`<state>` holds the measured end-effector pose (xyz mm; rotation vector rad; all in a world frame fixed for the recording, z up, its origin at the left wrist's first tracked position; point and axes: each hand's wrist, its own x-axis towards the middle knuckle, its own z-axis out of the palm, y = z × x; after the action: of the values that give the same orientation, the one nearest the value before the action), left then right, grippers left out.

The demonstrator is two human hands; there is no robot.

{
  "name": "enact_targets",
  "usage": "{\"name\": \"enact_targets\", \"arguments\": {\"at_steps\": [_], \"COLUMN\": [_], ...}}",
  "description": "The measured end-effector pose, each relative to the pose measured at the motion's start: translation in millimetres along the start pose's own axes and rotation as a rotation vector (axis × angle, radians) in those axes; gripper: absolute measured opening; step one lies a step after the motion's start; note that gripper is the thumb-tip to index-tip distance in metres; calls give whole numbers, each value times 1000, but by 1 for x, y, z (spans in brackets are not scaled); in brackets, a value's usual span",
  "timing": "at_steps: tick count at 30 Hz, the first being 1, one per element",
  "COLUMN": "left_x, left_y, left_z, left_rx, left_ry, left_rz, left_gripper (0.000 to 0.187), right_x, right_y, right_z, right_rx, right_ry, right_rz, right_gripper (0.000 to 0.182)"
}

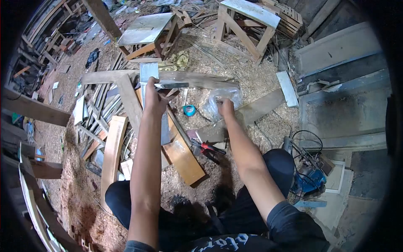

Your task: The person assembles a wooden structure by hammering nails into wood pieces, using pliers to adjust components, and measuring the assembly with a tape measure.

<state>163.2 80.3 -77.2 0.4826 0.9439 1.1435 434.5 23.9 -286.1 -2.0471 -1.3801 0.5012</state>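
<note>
My left hand (155, 97) is closed around a long flat whitish strip (149, 72) and a dark-bladed tool (173, 85) that points right. The strip runs down beneath my forearm. Over the right part of the wooden frame, my right hand (226, 107) has its fingers closed on a clear plastic bag (233, 97). A teal tape measure (189, 110) lies on the sawdust between my hands. Red-handled pliers (208, 148) rest below it, beside an orange-brown board (183, 161).
Two small wooden tables (147, 29) (252, 12) stand ahead. Scrap strips (100, 109) lie left of my forearm. Old panels (344, 111) lean at the right, near a blue power tool (310, 181) with a black cord. A post (102, 19) rises at the upper left.
</note>
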Motion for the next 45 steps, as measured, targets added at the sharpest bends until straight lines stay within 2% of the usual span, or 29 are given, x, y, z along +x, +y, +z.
{"name": "enact_targets", "arguments": {"at_steps": [2, 4, 6, 7, 10, 11, 12, 14, 15, 16, 18, 19, 22, 23, 26, 29, 32, 35, 36, 37, 40, 42, 44, 45], "left_x": [-3, 4, 13, 32, 48, 46, 89, 95, 95, 94, 84, 78, 29, 35, 46, 62, 59, 68, 69, 59, 29, 24, 18, 28], "left_y": [-14, -28, -49, -67, -113, -123, -167, -208, -222, -234, -260, -257, -256, -264, -265, -270, -252, -229, -222, -211, -175, -164, -151, -159], "left_z": [13, 20, 35, 35, 65, 77, 56, 66, 61, 57, 40, 20, 14, 3, -6, -13, -6, -11, -14, -12, 1, -3, -7, -19], "left_rx": [82, 179, 180, 176, 131, 138, 180, 205, 292, 379, 407, 650, 1140, 1134, 1259, 1413, 1295, 1301, 1303, 1268, 1239, 1377, 1631, 1640], "left_ry": [50, 77, 123, 120, 263, 361, 319, 490, 496, 503, 457, 341, 99, -38, -118, -102, -75, -172, -204, -208, -139, -84, 40, 109], "left_rz": [-6, -29, 1, 9, 131, 8, 201, 270, 265, 261, 547, 419, 622, 826, 631, 606, 307, 331, 331, 581, 634, 857, 1088, 1042], "left_gripper": [47, 54, 50, 45, 40, 40, 40, 43, 45, 47, 20, 17, 17, 21, 24, 26, 30, 34, 34, 32, 27, 26, 31, 35], "right_x": [-3, -3, -6, -9, -2, 1, 0, -7, -3, 0, 3, 10, 1, -5, -6, -14, -14, -21, -21, -21, -13, -10, -7, -7], "right_y": [11, 19, 21, 8, 22, 27, 23, 9, 24, 31, 45, 44, 28, 13, 9, 3, 23, 7, 7, 11, 25, 21, 14, 8], "right_z": [14, 29, 37, 28, 40, 39, 30, 20, 40, 45, 52, 56, 48, 37, 32, 21, 47, 28, 26, 23, 25, 27, 21, 18], "right_rx": [4, 8, 27, 42, 7, 2, 11, 32, -76, -54, -11, 45, 62, 66, -19, 96, 185, 342, 290, 234, 72, -38, -37, -34], "right_ry": [33, 51, 127, 86, 109, -16, -37, -91, -47, -52, -68, -107, 0, -4, -38, 60, 231, 290, 232, 172, 85, 51, 13, -5], "right_rz": [-77, -64, -43, 87, 82, 66, 86, 135, 109, 102, 90, 225, 272, 265, 216, 194, 183, 278, 238, 201, 57, -9, 71, 110], "right_gripper": [29, 32, 33, 33, 34, 38, 37, 35, 34, 32, 31, 27, 23, 19, 15, 11, 15, 18, 18, 18, 20, 20, 20, 20]}}
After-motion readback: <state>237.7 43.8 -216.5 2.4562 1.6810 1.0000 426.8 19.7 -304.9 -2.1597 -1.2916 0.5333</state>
